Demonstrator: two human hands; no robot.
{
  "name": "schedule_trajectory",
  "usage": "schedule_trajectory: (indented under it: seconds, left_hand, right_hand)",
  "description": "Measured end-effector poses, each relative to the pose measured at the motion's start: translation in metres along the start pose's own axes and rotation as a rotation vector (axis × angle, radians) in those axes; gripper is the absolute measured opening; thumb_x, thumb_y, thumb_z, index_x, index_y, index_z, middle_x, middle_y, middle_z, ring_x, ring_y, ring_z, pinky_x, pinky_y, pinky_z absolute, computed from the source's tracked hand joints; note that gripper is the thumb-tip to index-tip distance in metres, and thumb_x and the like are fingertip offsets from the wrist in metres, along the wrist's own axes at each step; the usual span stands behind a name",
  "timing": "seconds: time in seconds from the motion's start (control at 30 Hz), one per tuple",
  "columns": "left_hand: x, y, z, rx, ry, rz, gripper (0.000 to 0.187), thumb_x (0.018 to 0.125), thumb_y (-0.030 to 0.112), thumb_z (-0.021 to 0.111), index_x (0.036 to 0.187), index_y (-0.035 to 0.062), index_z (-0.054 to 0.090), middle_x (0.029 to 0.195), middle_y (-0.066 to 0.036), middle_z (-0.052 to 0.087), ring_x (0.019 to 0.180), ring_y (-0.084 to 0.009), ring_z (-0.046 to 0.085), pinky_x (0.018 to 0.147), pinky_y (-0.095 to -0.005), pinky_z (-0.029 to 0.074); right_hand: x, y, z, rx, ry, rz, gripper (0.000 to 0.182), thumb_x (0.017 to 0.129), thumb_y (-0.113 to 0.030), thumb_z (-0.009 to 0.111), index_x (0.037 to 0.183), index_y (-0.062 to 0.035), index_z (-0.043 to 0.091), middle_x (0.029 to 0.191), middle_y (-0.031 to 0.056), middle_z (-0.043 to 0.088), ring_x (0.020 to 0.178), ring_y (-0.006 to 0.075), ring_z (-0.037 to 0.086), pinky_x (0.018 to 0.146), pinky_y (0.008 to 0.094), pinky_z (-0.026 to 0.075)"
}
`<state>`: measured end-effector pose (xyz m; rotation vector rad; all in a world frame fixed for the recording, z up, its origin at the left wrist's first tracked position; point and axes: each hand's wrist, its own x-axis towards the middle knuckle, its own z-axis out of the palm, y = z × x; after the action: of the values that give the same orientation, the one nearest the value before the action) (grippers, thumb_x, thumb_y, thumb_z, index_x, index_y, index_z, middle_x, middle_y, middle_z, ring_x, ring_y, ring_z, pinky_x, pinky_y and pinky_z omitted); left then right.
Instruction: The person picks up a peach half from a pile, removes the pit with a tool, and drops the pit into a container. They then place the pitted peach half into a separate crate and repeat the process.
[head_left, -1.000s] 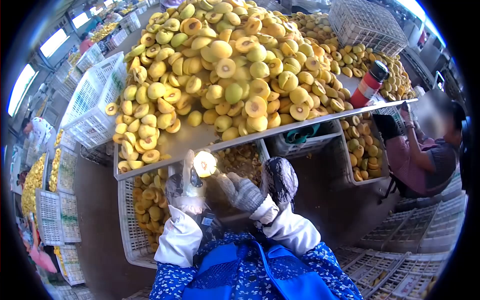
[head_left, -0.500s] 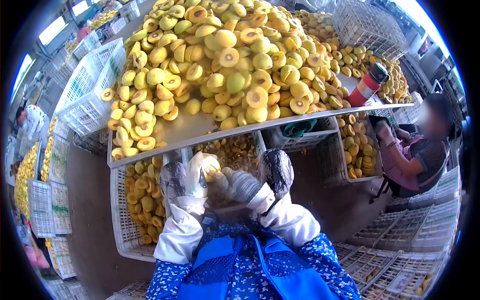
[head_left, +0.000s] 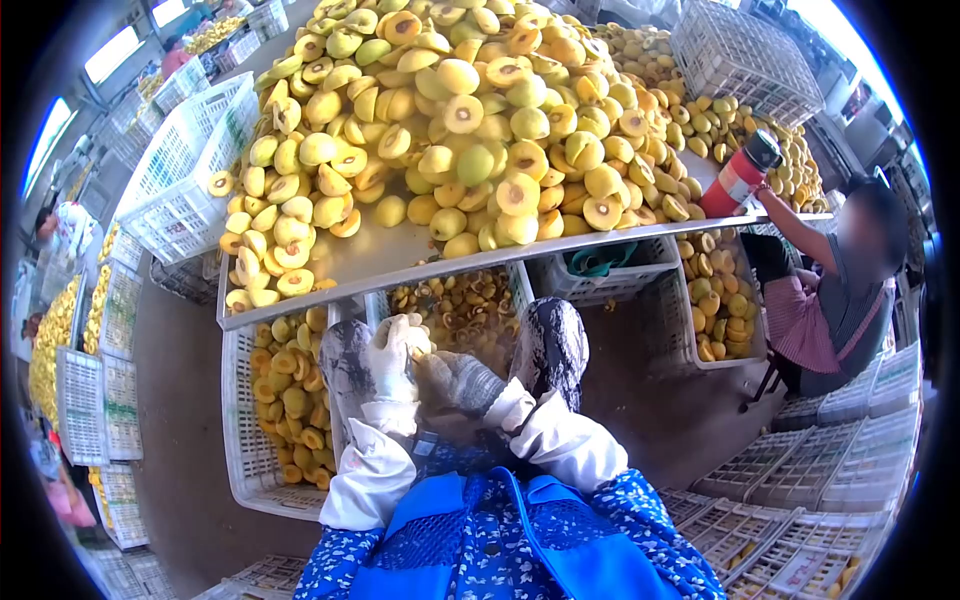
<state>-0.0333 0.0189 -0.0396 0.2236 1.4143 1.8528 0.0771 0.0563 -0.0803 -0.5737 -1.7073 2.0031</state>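
My left hand [head_left: 395, 355], in a whitish glove, is closed just beyond the table's front edge, above my lap. Its fingers curl round a halved yellow peach [head_left: 421, 351], of which only a small part shows. Close against it is my right hand [head_left: 462, 383] in a grey, stained glove, its fingers closed towards the peach. What the right hand grips, if anything, is hidden. Below and beyond both hands stands a crate of pits and scraps [head_left: 455, 305] between my knees.
Halved peaches [head_left: 470, 130] lie heaped on a metal table [head_left: 375, 278]. Crates of peach halves stand on the left [head_left: 290, 400] and right [head_left: 718, 300]. A seated co-worker [head_left: 845, 270] reaches to a red flask [head_left: 737, 178]. Stacked crates [head_left: 830, 455] fill the right.
The peach half, showing its cut face before, is now mostly covered by my left fingers. My hands have drawn closer together. The co-worker's arm has lifted to the red flask.
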Motion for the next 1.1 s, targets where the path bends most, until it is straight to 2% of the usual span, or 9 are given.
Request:
schedule_trajectory:
  seconds: [0.07, 0.33, 0.4, 0.43, 0.57, 0.67, 0.77, 0.9, 1.1]
  left_hand:
    - [0.002, -0.007, 0.002, -0.006, 0.034, 0.019, 0.016, 0.089, 0.014, 0.057, 0.090, -0.0018, 0.061, 0.072, -0.010, 0.063, 0.052, -0.0135, 0.057, 0.047, -0.0226, 0.046]
    - [0.002, -0.012, 0.009, 0.132, -0.064, 0.078, 0.016, 0.088, 0.013, 0.056, 0.088, -0.0019, 0.063, 0.075, -0.010, 0.066, 0.059, -0.0157, 0.062, 0.050, -0.0257, 0.051]
    - [-0.003, -0.008, 0.021, 0.109, 0.044, 0.081, 0.019, 0.089, 0.013, 0.055, 0.084, -0.0034, 0.063, 0.071, -0.008, 0.065, 0.054, -0.0100, 0.056, 0.048, -0.0210, 0.041]
    - [-0.004, -0.008, 0.022, 0.152, 0.063, 0.071, 0.020, 0.089, 0.013, 0.055, 0.083, -0.0032, 0.064, 0.070, -0.008, 0.064, 0.053, -0.0097, 0.055, 0.048, -0.0209, 0.041]
    - [-0.006, -0.001, 0.017, 0.327, -0.105, -0.075, 0.024, 0.088, 0.018, 0.058, 0.079, -0.0025, 0.066, 0.067, -0.006, 0.064, 0.051, -0.0089, 0.054, 0.048, -0.0207, 0.040]
    - [-0.002, -0.002, 0.009, 0.356, -0.255, -0.176, 0.028, 0.089, 0.024, 0.059, 0.081, -0.0023, 0.066, 0.067, -0.007, 0.064, 0.050, -0.0091, 0.054, 0.048, -0.0204, 0.041]
    - [-0.001, -0.010, 0.011, 0.106, -0.182, -0.145, 0.027, 0.089, 0.024, 0.059, 0.085, -0.0013, 0.065, 0.070, -0.008, 0.065, 0.054, -0.0100, 0.056, 0.052, -0.0208, 0.044]
    - [-0.005, -0.022, 0.003, 0.100, -0.122, 0.034, 0.026, 0.089, 0.024, 0.058, 0.084, -0.0012, 0.065, 0.075, -0.008, 0.065, 0.063, -0.0118, 0.059, 0.057, -0.0219, 0.046]
    - [-0.030, 0.045, 0.017, 0.439, -0.490, -0.002, 0.033, 0.090, 0.031, 0.054, 0.088, 0.0003, 0.065, 0.079, -0.008, 0.066, 0.067, -0.0141, 0.061, 0.059, -0.0266, 0.049]
  right_hand:
    - [-0.009, -0.026, -0.013, 0.191, -0.125, 0.232, 0.034, 0.096, -0.031, 0.043, 0.099, -0.0012, 0.059, 0.078, 0.0081, 0.061, 0.072, 0.0173, 0.057, 0.065, 0.0289, 0.047]
    - [-0.012, 0.005, -0.026, -0.442, -0.027, -0.005, 0.035, 0.093, -0.034, 0.044, 0.097, -0.0021, 0.058, 0.084, 0.0229, 0.062, 0.079, 0.0381, 0.060, 0.070, 0.0410, 0.046]
    - [-0.013, 0.011, -0.018, -0.498, 0.011, -0.146, 0.036, 0.093, -0.035, 0.044, 0.098, -0.0022, 0.058, 0.082, 0.0240, 0.061, 0.079, 0.0401, 0.059, 0.068, 0.0426, 0.046]
    - [-0.016, 0.012, -0.019, -0.509, 0.003, -0.147, 0.033, 0.071, -0.030, 0.070, 0.089, -0.0078, 0.053, 0.082, 0.0154, 0.058, 0.076, 0.0370, 0.058, 0.060, 0.0444, 0.046]
    - [-0.018, 0.000, -0.026, -0.728, -0.132, 0.119, 0.041, 0.069, -0.033, 0.074, 0.096, -0.0091, 0.056, 0.084, 0.0138, 0.061, 0.078, 0.0344, 0.061, 0.065, 0.0405, 0.049]
    - [-0.026, -0.013, -0.031, -0.012, -0.254, 0.088, 0.029, 0.081, -0.016, 0.065, 0.106, -0.0069, 0.056, 0.086, 0.0113, 0.064, 0.084, 0.0259, 0.064, 0.069, 0.0366, 0.051]
    - [-0.026, 0.022, -0.031, -0.365, -0.153, -0.265, 0.032, 0.096, -0.034, 0.043, 0.110, -0.0102, 0.058, 0.082, 0.0073, 0.062, 0.073, 0.0211, 0.062, 0.058, 0.0301, 0.047]
    - [-0.032, -0.005, -0.007, 0.874, -0.234, 0.418, 0.044, 0.092, -0.052, 0.041, 0.090, -0.0115, 0.057, 0.055, 0.0018, 0.046, 0.038, 0.0112, 0.043, 0.034, 0.0254, 0.036]
    - [-0.025, -0.020, -0.033, 0.775, -0.474, 0.558, 0.054, 0.085, -0.065, 0.040, 0.079, -0.0135, 0.055, 0.050, 0.0010, 0.045, 0.032, 0.0081, 0.036, 0.027, 0.0214, 0.026]
